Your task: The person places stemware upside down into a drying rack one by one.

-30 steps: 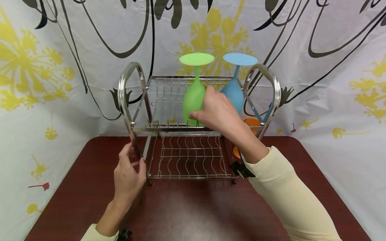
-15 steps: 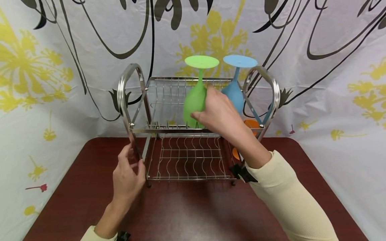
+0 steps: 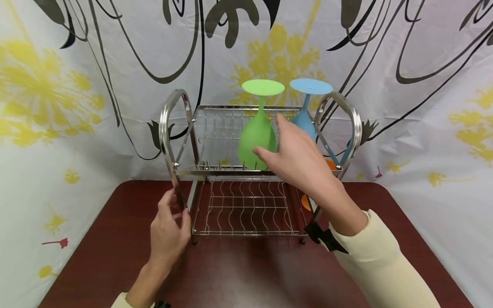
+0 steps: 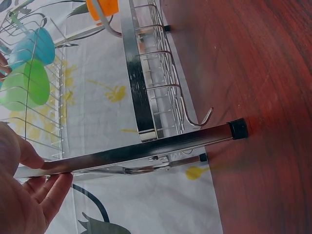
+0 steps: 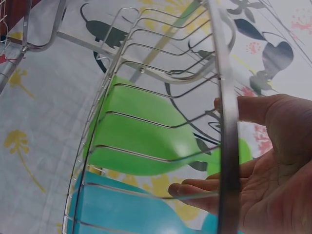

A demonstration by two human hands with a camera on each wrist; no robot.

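Observation:
A green wine glass stands upside down on the upper tier of a metal dish rack, its foot on top. Right of it a blue wine glass is also inverted, partly behind my right hand. That hand is beside the green glass, thumb and fingers spread apart, with a gap to the glass in the right wrist view. My left hand holds the rack's left side leg, thumb on one face and fingers on the other, as the left wrist view shows.
Below, the rack's lower tier has a wavy wire grid. Orange pieces show at the rack's right side, mostly hidden by my right arm. The rack stands on a dark red table, with a patterned cloth behind.
My right hand has let go of the green glass and drawn back to the right. The green glass stays on the upper tier, now more upright. My left hand still holds the rack.

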